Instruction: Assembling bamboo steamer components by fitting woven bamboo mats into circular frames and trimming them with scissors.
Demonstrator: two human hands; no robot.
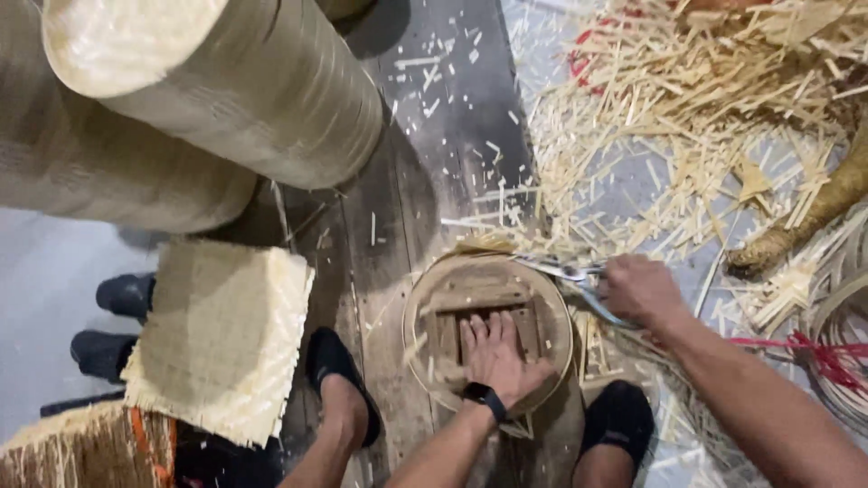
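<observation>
A round bamboo frame with wooden cross slats [452, 289] lies on the dark plank floor between my feet. My left hand [495, 354] presses flat on the slats inside it, a black watch on the wrist. My right hand [638, 287] grips metal scissors [562, 269] whose blades point left at the frame's upper right rim.
Two tall stacks of round woven trays [226, 81] stand at upper left. A square stack of woven mats [221, 334] sits left of my left foot [339, 370]. Bamboo offcuts [687, 108] litter the floor at right. Coiled bamboo strips with red string [832, 352] lie at far right.
</observation>
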